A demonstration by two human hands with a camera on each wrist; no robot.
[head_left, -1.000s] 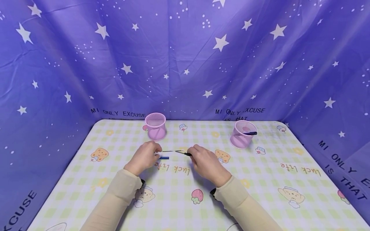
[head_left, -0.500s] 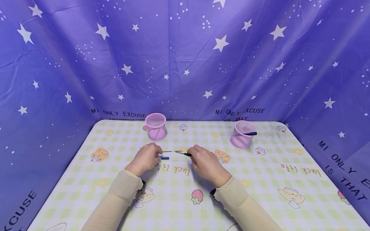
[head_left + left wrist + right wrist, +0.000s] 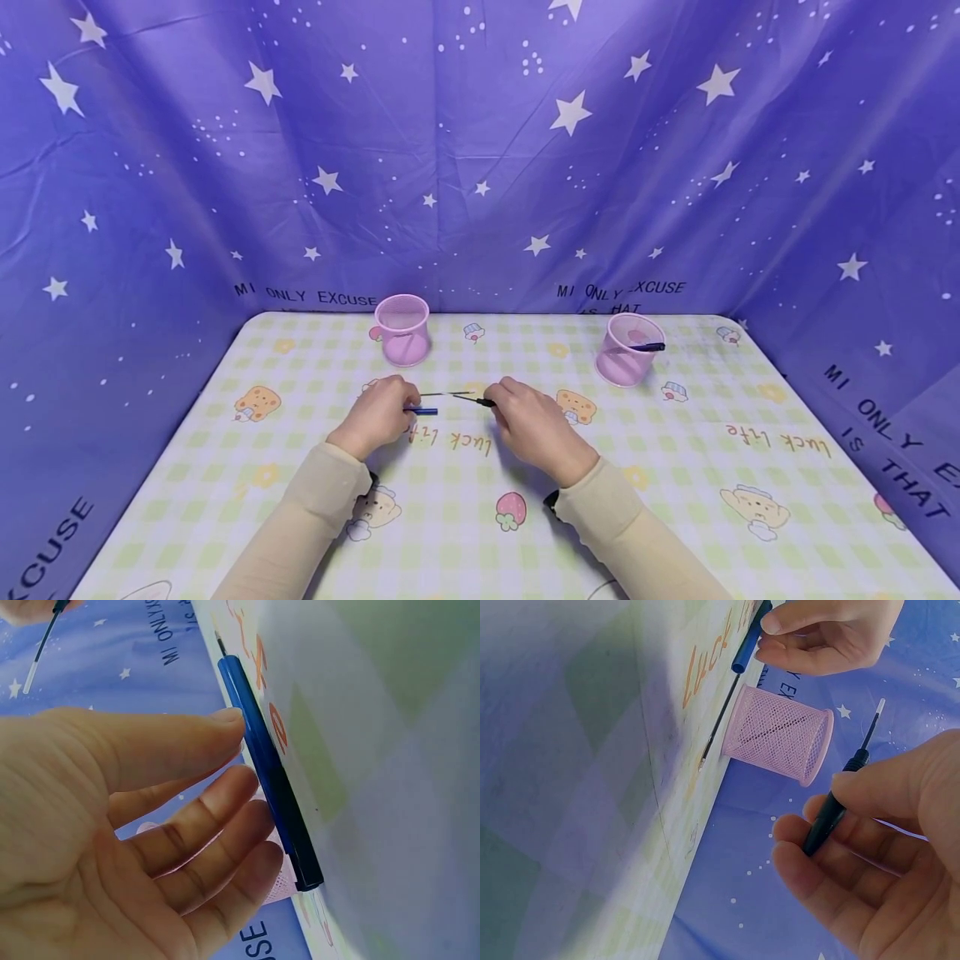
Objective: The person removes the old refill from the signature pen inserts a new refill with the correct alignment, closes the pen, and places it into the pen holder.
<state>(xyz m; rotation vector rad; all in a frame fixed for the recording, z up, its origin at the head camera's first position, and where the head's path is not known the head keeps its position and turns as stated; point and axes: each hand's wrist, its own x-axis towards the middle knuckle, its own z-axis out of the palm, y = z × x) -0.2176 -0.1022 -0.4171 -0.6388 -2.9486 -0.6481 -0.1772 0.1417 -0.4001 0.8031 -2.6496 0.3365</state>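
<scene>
A dark blue pen barrel [image 3: 262, 757] lies close over the tablecloth, and my left hand [image 3: 377, 414] pinches it from above with thumb and fingertips. Just beyond it is a thin dark pen refill [image 3: 720, 724], parallel to the barrel in the head view and pointing right. My right hand [image 3: 531, 421] holds a small black tapered pen piece [image 3: 831, 814] between thumb and curled fingers. From its ribbed end sticks a slim rod [image 3: 871, 724] with a clear tip, aimed left. In the head view this rod overlaps the refill's end.
A pink mesh pen cup [image 3: 403, 333] stands at the back, left of centre. Another pink cup [image 3: 624, 367] is farther right, a dark pen [image 3: 648, 347] leaning out over its rim. A checked cloth [image 3: 600, 533] covers the table, with blue star-patterned curtains [image 3: 480, 217] around it.
My left hand has come down and its fingers have drawn together at the blue barrel, uncovering more of it. The right hand and its black piece have stayed in place.
</scene>
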